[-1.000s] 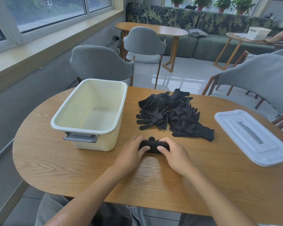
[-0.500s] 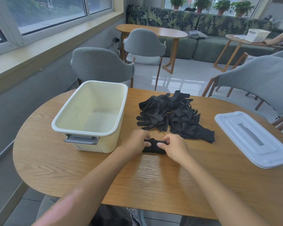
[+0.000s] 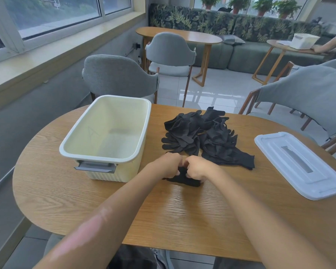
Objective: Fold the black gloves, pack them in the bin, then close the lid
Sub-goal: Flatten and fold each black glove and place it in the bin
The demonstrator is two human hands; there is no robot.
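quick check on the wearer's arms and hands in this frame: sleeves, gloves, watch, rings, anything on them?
Nothing worn that shows. The left hand and right hand are bare: no gloves, no rings visible. Both forearms are bare up to the frame edge, with no sleeve cuffs, watch, bands or cables in view. The fingers are motion-blurred, so small jewellery cannot be ruled out.

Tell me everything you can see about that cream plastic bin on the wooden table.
The cream plastic bin is a rectangular tub with a rounded white rim, ribbed lower walls and a grey handle on its near end. It stands upright and open on the oval wooden table, left of the pile of black gloves. Nothing shows inside it. No hand touches it; its lid lies apart.
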